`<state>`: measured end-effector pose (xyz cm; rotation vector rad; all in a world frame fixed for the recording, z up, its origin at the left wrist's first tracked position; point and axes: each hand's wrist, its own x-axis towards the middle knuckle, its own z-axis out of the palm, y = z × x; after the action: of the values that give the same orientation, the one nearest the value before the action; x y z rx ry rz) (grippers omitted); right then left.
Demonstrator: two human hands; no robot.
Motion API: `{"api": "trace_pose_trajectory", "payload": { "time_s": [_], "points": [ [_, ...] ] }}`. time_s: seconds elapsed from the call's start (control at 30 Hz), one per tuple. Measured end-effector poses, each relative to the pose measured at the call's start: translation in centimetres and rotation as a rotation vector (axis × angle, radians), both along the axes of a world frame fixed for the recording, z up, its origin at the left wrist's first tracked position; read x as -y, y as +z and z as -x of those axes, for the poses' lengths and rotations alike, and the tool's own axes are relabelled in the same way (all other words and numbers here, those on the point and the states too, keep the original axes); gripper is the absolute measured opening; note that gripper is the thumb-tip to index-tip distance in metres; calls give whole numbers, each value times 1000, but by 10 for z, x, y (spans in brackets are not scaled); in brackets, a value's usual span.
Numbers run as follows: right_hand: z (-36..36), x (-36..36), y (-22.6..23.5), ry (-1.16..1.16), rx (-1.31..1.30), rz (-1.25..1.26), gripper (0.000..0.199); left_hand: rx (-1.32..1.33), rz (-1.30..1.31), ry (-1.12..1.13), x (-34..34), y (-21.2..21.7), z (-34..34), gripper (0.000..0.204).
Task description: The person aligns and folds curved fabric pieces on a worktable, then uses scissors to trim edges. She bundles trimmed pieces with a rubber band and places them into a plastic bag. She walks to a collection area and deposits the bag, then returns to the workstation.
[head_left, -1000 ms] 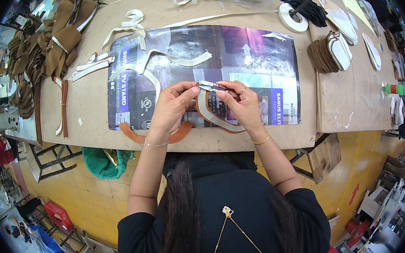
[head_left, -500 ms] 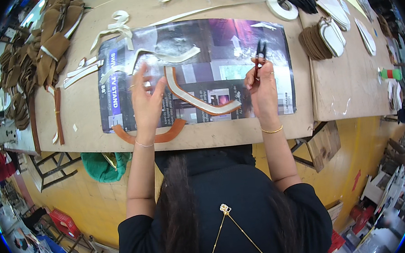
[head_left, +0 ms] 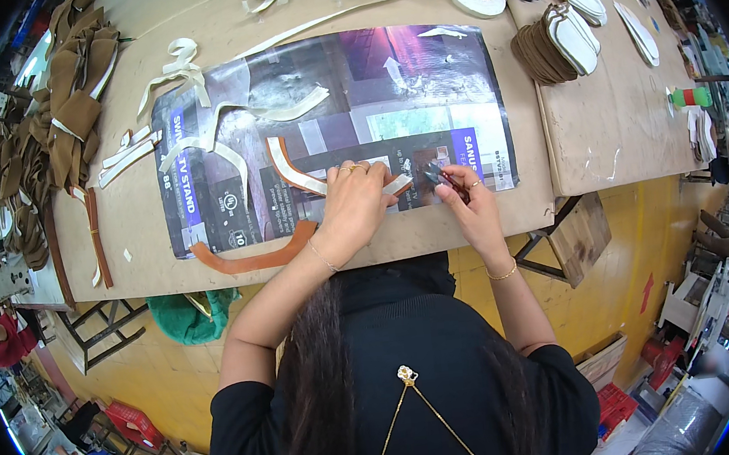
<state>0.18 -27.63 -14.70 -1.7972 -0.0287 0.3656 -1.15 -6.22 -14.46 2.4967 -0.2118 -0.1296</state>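
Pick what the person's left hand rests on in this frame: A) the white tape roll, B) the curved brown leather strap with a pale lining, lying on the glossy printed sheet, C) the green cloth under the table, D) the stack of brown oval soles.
B: the left hand presses down on the curved brown leather strap on the glossy printed sheet.

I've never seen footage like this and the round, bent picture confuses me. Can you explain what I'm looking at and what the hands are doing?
There is no machine here: a person wears a wide fisheye camera on the head, looking down, so straight edges bend and the person's own hair and dark top fill the bottom. The two bare hands reach onto a cardboard-covered table. The left hand presses on a curved brown leather strap with a pale lining, lying on a glossy printed sheet. The right hand holds a small dark tool at the strap's end; what kind is too small to tell. Another brown strap lies at the table edge, brown leather pieces are piled at left, and a stack of sole-shaped pieces is at right.
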Motion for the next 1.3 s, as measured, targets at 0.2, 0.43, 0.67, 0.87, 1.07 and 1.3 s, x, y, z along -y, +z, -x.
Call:
{"api": "trace_pose_trajectory", "payload": {
  "time_s": [0.2,0.43,0.67,0.87,1.07,1.3],
  "points": [
    [4,0,6,-12,17,49,32,-194,238,15,-17,7,-13,32],
    [3,5,10,-9,31,64,29,12,-44,-210,-13,13,17,27],
    [12,4,11,-27,-88,14,30,-78,-49,-238,-12,10,35,19],
    [21,3,10,66,39,68,31,-199,255,-109,-22,12,21,18],
    [22,-8,16,63,11,29,31,-634,775,72,-36,32,-3,21],
    [15,-17,27,56,-69,20,29,-656,777,130,-35,39,-6,23]
  ]
}}
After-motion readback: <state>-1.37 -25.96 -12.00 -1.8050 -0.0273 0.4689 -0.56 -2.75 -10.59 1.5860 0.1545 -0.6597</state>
